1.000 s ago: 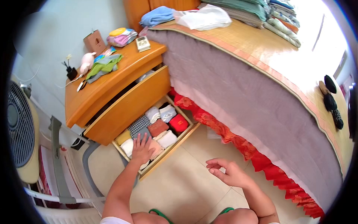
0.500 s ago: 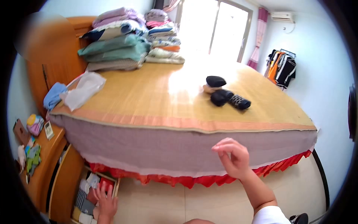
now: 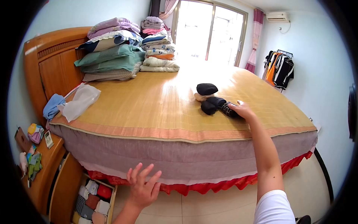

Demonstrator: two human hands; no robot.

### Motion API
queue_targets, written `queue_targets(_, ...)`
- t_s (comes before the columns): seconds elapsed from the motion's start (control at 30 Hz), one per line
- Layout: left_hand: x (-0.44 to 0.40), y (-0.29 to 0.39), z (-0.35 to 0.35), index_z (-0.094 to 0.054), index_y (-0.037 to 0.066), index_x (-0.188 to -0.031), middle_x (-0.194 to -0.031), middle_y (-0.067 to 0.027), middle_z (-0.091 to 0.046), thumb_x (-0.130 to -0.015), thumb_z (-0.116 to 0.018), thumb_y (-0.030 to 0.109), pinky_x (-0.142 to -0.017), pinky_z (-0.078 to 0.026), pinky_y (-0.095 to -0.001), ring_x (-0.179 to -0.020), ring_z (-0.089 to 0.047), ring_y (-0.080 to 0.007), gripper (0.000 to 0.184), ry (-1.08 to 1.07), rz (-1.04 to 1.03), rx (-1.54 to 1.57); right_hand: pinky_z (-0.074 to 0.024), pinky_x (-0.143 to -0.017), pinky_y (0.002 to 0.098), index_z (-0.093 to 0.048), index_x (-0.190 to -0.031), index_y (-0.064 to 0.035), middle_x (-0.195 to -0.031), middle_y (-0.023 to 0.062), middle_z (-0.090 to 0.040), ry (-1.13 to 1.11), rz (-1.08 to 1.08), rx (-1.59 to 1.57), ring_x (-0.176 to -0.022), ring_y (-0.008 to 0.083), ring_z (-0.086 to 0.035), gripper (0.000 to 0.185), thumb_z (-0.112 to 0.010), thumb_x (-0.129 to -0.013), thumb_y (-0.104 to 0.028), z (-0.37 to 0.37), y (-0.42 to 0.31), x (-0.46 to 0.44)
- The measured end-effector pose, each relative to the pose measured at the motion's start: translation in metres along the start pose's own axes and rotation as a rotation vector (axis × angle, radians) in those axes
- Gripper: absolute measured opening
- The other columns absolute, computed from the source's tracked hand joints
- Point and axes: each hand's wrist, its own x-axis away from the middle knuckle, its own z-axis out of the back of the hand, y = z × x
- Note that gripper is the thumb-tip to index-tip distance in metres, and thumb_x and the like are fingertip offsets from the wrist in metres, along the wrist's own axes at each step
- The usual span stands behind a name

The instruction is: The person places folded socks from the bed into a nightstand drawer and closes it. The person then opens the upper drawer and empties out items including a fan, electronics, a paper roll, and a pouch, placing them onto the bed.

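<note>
On the bed, my right hand (image 3: 241, 109) has its thumb on top of a black rolled-up garment with a light pattern (image 3: 228, 109) and its fingers around the near end. Touching that roll on its left are plain black rolled garments (image 3: 211, 106). Behind them a black bundle (image 3: 207, 89) rests on a beige one (image 3: 203, 97). My left hand (image 3: 143, 186) is in the air in front of the bed, fingers spread, holding nothing. Below and left of it, the pulled-out drawer (image 3: 112, 201) holds several small folded garments in rows, among them a red one (image 3: 104, 191).
The bed (image 3: 149, 108) has a woven mat and a red-trimmed skirt. Folded bedding (image 3: 112, 56) is stacked by the headboard. A white plastic bag (image 3: 80, 102) and a blue cloth (image 3: 54, 106) lie at the left corner. The nightstand (image 3: 48, 156) carries a remote (image 3: 49, 139).
My right hand has reached forward from in front of the bed to the patterned roll. My left hand has come up out of the drawer and moved right.
</note>
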Motion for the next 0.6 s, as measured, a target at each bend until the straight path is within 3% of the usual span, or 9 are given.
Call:
queue_targets(0.07, 0.006, 0.002, 0.002, -0.066, 0.014, -0.115, -0.136, -0.0096, -0.051, -0.084, -0.064, 0.019, -0.110, -0.018, -0.0534, -0.134, -0.033, -0.0366, 0.032, 0.020, 0.022, 0.006, -0.0478, -0.096, 0.0370, -0.045, -0.135, 0.0097, -0.119, 0.0252, -0.063, -0.013, 0.000, -0.008, -0.110, 0.0317, -0.063, 0.087, -0.077, -0.077, -0.047, -0.006, 0.006, 0.002)
queue_targets(0.13, 0.017, 0.002, 0.002, -0.068, 0.014, -0.111, -0.131, -0.0096, -0.054, -0.082, -0.065, 0.017, -0.107, -0.021, -0.0535, -0.132, -0.035, -0.0362, 0.029, -0.024, 0.061, 0.057, -0.0537, -0.081, 0.0326, -0.053, -0.125, 0.0082, -0.107, 0.0175, -0.068, -0.048, 0.058, -0.308, -0.093, 0.0237, -0.068, 0.073, -0.084, -0.072, -0.032, 0.007, -0.011, 0.030)
queue_targets(0.17, 0.019, 0.003, 0.002, -0.068, 0.014, -0.111, -0.131, -0.0096, -0.054, -0.082, -0.065, 0.017, -0.107, -0.021, -0.0535, -0.132, -0.035, -0.0362, 0.029, -0.026, 0.064, 0.059, -0.0537, -0.081, 0.0326, -0.053, -0.125, 0.0082, -0.107, 0.0175, -0.068, -0.050, 0.056, -0.305, -0.093, 0.0237, -0.068, 0.073, -0.084, -0.072, -0.032, 0.011, -0.018, 0.043)
queue_targets(0.23, 0.022, 0.005, 0.001, -0.070, 0.015, -0.111, -0.126, -0.0071, -0.057, -0.082, -0.066, 0.017, -0.105, -0.027, -0.0488, -0.125, -0.043, -0.0327, 0.029, -0.068, 0.040, 0.116, -0.0542, -0.069, 0.0283, -0.058, -0.116, 0.0055, -0.097, 0.0119, -0.069, 0.068, 0.105, -0.355, -0.080, 0.0168, -0.067, 0.058, -0.085, -0.070, -0.018, 0.018, -0.033, 0.070)
queue_targets(0.27, 0.021, 0.007, -0.001, -0.070, 0.015, -0.111, -0.126, -0.0071, -0.057, -0.082, -0.066, 0.017, -0.105, -0.027, -0.0488, -0.125, -0.043, -0.0327, 0.029, -0.069, 0.055, 0.114, -0.0532, -0.073, 0.0275, -0.060, -0.112, 0.0035, -0.096, 0.0097, -0.068, 0.122, 0.141, -0.314, -0.082, 0.0144, -0.066, 0.051, -0.083, -0.072, -0.017, 0.021, -0.044, 0.086)
queue_targets(0.33, 0.017, 0.013, -0.004, -0.067, 0.010, -0.116, -0.125, -0.0097, -0.057, -0.083, -0.067, 0.013, -0.101, -0.035, -0.0455, -0.120, -0.049, -0.0322, 0.033, -0.114, 0.065, 0.424, -0.0519, -0.075, 0.0266, -0.059, -0.112, 0.0019, -0.095, 0.0058, -0.067, 0.110, 0.321, -0.617, -0.083, 0.0122, -0.063, 0.046, -0.081, -0.075, -0.015, 0.012, -0.056, 0.117)
queue_targets(0.47, 0.013, 0.034, 0.002, -0.041, 0.000, -0.142, -0.129, -0.0168, -0.053, -0.090, -0.068, 0.017, -0.101, -0.041, -0.0389, -0.121, -0.051, -0.0302, 0.062, -0.090, 0.281, 0.802, -0.0458, -0.095, 0.0313, -0.046, -0.128, 0.0037, -0.115, 0.0092, -0.061, -0.351, 0.406, -0.924, -0.105, 0.0162, -0.059, 0.048, -0.067, -0.085, -0.001, -0.027, -0.114, 0.216)
queue_targets(0.53, 0.017, 0.037, 0.003, -0.025, 0.001, -0.150, -0.136, -0.0187, -0.045, -0.090, -0.070, 0.020, -0.104, -0.039, -0.0367, -0.123, -0.050, -0.0282, 0.078, -0.061, 0.373, 0.868, -0.0452, -0.096, 0.0319, -0.046, -0.127, 0.0044, -0.115, 0.0098, -0.060, -0.544, 0.437, -0.926, -0.106, 0.0168, -0.058, 0.052, -0.071, -0.082, -0.005, -0.062, -0.124, 0.254)
queue_targets(0.6, 0.025, 0.038, 0.002, -0.024, 0.001, -0.150, -0.135, -0.0168, -0.046, -0.091, -0.069, 0.019, -0.103, -0.041, -0.0347, -0.122, -0.050, -0.0227, 0.076, 0.003, 0.536, 1.021, -0.0455, -0.094, 0.0303, -0.047, -0.126, 0.0041, -0.115, 0.0089, -0.060, -0.663, 0.399, -0.946, -0.105, 0.0150, -0.057, 0.053, -0.073, -0.082, -0.008, -0.098, -0.131, 0.288)
